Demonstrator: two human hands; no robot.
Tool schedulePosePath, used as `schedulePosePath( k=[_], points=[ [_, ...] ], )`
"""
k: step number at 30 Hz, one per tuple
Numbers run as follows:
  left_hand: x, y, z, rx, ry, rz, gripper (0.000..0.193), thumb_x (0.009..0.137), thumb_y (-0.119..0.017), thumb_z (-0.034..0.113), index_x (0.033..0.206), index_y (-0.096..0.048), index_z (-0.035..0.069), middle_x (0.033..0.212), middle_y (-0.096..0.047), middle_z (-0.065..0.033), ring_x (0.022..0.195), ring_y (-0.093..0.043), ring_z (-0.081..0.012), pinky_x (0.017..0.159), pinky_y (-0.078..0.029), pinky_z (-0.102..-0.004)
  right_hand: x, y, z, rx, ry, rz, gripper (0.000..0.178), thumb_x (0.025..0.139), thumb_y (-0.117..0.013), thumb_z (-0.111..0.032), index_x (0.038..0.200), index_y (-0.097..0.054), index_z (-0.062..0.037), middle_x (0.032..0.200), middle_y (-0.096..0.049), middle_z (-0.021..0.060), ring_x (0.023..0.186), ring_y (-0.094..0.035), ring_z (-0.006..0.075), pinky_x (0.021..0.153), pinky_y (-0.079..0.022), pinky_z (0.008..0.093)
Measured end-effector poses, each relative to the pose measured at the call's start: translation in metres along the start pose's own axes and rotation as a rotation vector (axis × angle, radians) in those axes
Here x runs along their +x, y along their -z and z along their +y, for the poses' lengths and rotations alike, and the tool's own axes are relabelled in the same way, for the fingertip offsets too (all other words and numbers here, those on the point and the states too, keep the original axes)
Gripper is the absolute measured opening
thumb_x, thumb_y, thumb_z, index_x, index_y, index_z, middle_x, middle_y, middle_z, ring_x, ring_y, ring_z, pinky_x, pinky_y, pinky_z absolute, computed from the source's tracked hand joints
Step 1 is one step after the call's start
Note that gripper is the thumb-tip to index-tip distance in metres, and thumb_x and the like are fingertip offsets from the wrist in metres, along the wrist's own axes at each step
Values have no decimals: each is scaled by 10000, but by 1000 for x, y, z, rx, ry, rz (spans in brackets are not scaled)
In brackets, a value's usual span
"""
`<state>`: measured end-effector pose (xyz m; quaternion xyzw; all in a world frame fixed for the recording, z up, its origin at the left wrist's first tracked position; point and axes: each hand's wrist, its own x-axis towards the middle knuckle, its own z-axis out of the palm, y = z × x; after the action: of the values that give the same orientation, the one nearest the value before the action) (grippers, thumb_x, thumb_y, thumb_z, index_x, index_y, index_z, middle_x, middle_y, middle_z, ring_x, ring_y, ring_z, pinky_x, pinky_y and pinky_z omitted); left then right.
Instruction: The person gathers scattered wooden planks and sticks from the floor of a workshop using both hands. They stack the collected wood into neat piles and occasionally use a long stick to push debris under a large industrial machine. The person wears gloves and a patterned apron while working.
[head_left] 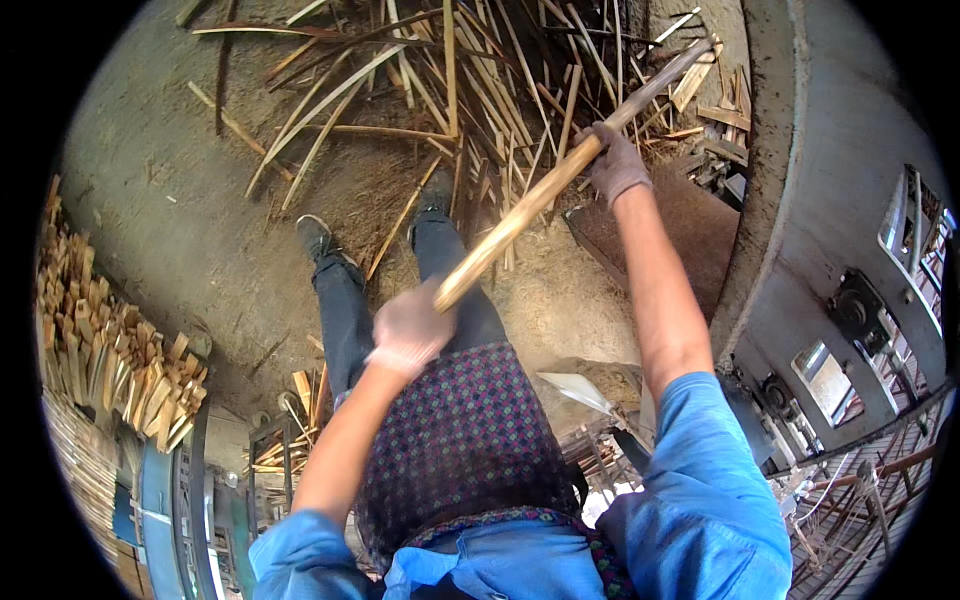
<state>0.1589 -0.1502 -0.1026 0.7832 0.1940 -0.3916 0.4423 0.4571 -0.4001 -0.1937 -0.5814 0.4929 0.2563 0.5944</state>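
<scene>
A long wooden pole [520, 214] slants across in front of me, from near my lap up to the far right. Its near part is pale and smooth, while the far part looks dark and rough. My left hand [413, 322], in a light glove and somewhat blurred, is closed around the near end. Farther along, my right hand [617, 163], in a greyish glove, grips the pole from the right side. The pole's dark far end passes over a heap of thin wood strips [500, 80]; whether it touches them I cannot tell.
Stacked short wood pieces [120, 350] stand at the left. A large grey metal machine [830, 200] with openings rises at the right, beside a brown metal plate [690, 240]. Loose strips lie on the dusty floor [150, 150] near my shoes [316, 236].
</scene>
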Motion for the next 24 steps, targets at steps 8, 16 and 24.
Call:
schedulePosePath(
  k=[8,16,24],
  points=[
    [140,-26,132,-178,100,-186,290,921,-557,176,1166,-587,23,886,-713,-217,781,-725,-368,709,-582,-493,81,-10,-35,-519,119,122,264,979,-650,-259,1079,-595,-20,860,-628,100,697,-625,253,678,-558,423],
    [-51,15,-14,-4,197,16,294,877,-676,220,1122,-564,103,789,-669,-251,769,-661,-474,653,-519,-564,-12,-62,73,-291,-35,-48,213,992,-633,-285,907,-595,-93,774,-616,89,712,-599,195,754,-541,358],
    [-215,69,-100,158,214,70,277,849,-713,233,1070,-620,94,755,-668,-246,737,-670,-464,634,-532,-541,-132,-83,214,-243,-93,-12,234,850,-650,-182,816,-631,49,647,-624,145,556,-617,249,567,-499,372]
  ],
)
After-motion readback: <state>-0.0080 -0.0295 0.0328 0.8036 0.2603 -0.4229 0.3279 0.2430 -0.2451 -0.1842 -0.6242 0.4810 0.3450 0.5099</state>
